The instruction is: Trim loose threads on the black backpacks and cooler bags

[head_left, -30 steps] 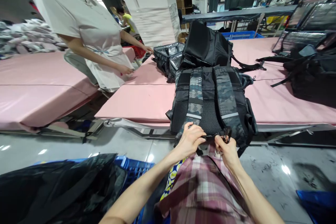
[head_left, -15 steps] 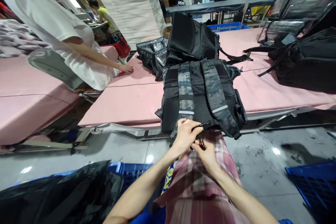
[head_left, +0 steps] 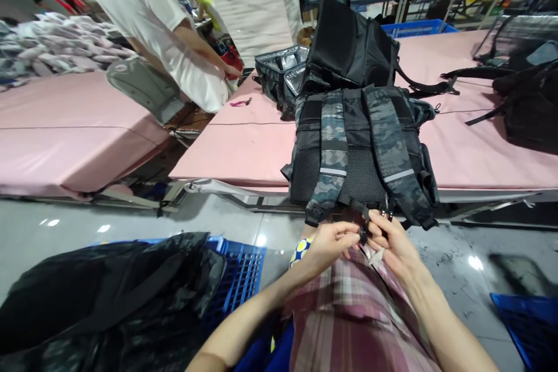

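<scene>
A camouflage backpack (head_left: 357, 145) lies back-up on the near edge of the pink table (head_left: 244, 154), its two shoulder straps pointing at me. My left hand (head_left: 331, 243) and my right hand (head_left: 390, 239) are close together just below the pack's bottom edge. Both pinch a thin black webbing strap with a small buckle (head_left: 363, 233) that hangs from the pack. A pale tag end hangs under my right fingers. My plaid shirt fills the space below the hands.
A black backpack (head_left: 349, 49) and open grey-lined bags (head_left: 279, 70) sit behind the camouflage one. More black bags lie at the right (head_left: 527, 104). A person in white (head_left: 161, 17) stands at the table's far left. A blue crate with a black bag (head_left: 108, 296) is at my left.
My hands have moved right and lower, from the left strap's end to the hanging webbing under the pack's middle. The person in white has shifted away from the table corner. The view has tilted.
</scene>
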The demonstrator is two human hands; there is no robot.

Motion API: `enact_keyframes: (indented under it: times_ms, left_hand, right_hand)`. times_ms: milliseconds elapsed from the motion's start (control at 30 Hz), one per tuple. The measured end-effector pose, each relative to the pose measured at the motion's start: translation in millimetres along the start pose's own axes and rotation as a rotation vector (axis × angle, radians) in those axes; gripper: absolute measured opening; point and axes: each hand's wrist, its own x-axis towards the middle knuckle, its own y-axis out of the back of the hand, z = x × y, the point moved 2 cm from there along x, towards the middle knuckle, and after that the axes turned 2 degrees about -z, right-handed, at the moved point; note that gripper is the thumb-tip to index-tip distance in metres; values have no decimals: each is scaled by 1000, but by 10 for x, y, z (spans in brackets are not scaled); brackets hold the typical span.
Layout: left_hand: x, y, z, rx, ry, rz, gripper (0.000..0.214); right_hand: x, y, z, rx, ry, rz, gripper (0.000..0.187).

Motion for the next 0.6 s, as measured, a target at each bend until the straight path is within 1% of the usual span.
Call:
enact_keyframes:
  times_ms: [67, 133, 200, 267, 333, 367, 400, 433, 500, 600]
  left_hand:
    - [4, -66, 14, -94, 20, -5, 35]
    - [12, -85, 28, -152, 26, 27, 42]
    - [25, -64, 35, -194, 30, 28, 39]
    - [42, -16, 37, -302, 53, -62, 36]
    - [58, 53, 32, -492, 103, -179, 39]
    - [65, 92, 28, -578, 120, -219, 40]
    - [72, 130, 22, -641, 127, -245, 41]
    - [81, 163, 15, -672, 125, -263, 42]
    - [102, 203, -2, -666, 102, -278, 41]
    - [140, 197, -41, -614, 78, -279, 38]
  right_hand:
    - [11, -22, 10, -35, 20, 18, 37]
    - [15, -31, 19, -69, 39, 28, 35]
    - [8, -12, 20, -139, 68, 41, 33]
    - [-25, 58, -1, -325, 177, 98, 33]
    - [-95, 163, -37, -612, 353, 179, 41]
    - [-138, 217, -50, -760, 431, 204, 43]
    - [-181, 266, -55, -894, 480, 209, 41]
    - [-217, 305, -54, -1014, 505, 198, 36]
    - [-268, 336, -49, -1196, 540, 131, 28]
    - [-281, 275, -57, -1331, 703, 19, 21]
